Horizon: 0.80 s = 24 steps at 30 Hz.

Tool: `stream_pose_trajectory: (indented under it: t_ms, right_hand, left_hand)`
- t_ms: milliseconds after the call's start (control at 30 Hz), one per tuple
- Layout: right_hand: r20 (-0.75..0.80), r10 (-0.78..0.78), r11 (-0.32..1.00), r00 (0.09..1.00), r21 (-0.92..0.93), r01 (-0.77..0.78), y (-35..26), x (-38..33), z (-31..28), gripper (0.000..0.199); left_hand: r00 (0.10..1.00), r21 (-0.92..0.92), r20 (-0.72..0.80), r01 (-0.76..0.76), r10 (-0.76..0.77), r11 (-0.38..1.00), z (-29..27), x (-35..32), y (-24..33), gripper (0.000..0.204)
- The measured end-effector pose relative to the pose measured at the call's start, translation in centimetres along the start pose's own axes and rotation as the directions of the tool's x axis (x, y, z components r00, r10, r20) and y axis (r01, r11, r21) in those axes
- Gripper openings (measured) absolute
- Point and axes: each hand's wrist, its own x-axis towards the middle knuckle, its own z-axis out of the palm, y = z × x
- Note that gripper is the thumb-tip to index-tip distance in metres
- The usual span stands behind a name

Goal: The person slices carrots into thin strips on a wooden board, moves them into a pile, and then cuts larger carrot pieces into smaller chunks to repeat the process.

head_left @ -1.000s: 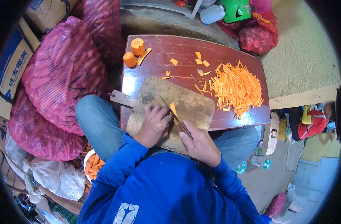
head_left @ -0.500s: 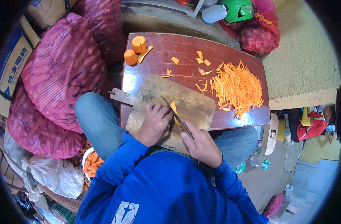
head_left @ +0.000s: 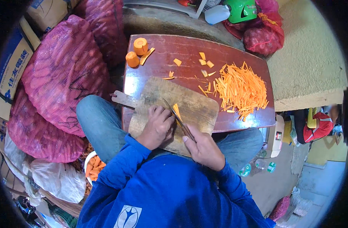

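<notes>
A wooden cutting board with a handle lies on a dark red wooden table. My right hand grips a knife whose blade runs across the board. My left hand presses a carrot piece against the board beside the blade; thin orange slices stand just right of the knife. A heap of carrot strips lies on the table to the right of the board. Two carrot chunks sit at the table's far left corner.
Big red mesh sacks crowd the left side, with cardboard boxes behind them. A bowl of carrot pieces sits low by my left knee. More red sacks and a green object lie beyond the table.
The knife and both hands stay in nearly the same place on the board; the view has shifted only slightly.
</notes>
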Motion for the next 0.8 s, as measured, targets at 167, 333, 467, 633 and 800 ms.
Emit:
stream_pose_trajectory:
  t_ms: [167,333,467,633,800]
  right_hand:
    - [0.014,0.031,0.997,0.999,-0.071,-0.03,-0.2,0.7,0.2,0.04]
    - [-0.037,-0.014,1.0,0.999,-0.025,0.013,0.0,0.6,0.4,0.04]
    - [-0.002,0.031,1.0,1.0,0.008,-0.031,-0.4,0.3,0.3,0.039]
    - [0.0,0.017,1.0,1.0,0.021,-0.017,-0.6,0.1,0.2,0.04]
    - [0.025,0.032,0.999,0.999,-0.006,-0.032,0.3,1.0,0.2,0.044]
  left_hand:
    - [1.0,0.002,-0.005,0.016,-0.016,1.0,0.1,-0.1,-0.1,0.039]
    - [0.999,0.005,-0.037,0.005,-0.005,1.0,0.7,-0.2,-0.3,0.044]
    - [1.0,0.006,-0.018,0.019,-0.019,1.0,0.4,-0.5,-0.2,0.051]
    - [1.0,0.001,0.005,0.015,-0.015,1.0,0.2,-0.3,-0.2,0.047]
    - [0.999,0.014,-0.027,0.017,-0.017,1.0,0.5,-0.3,-0.2,0.053]
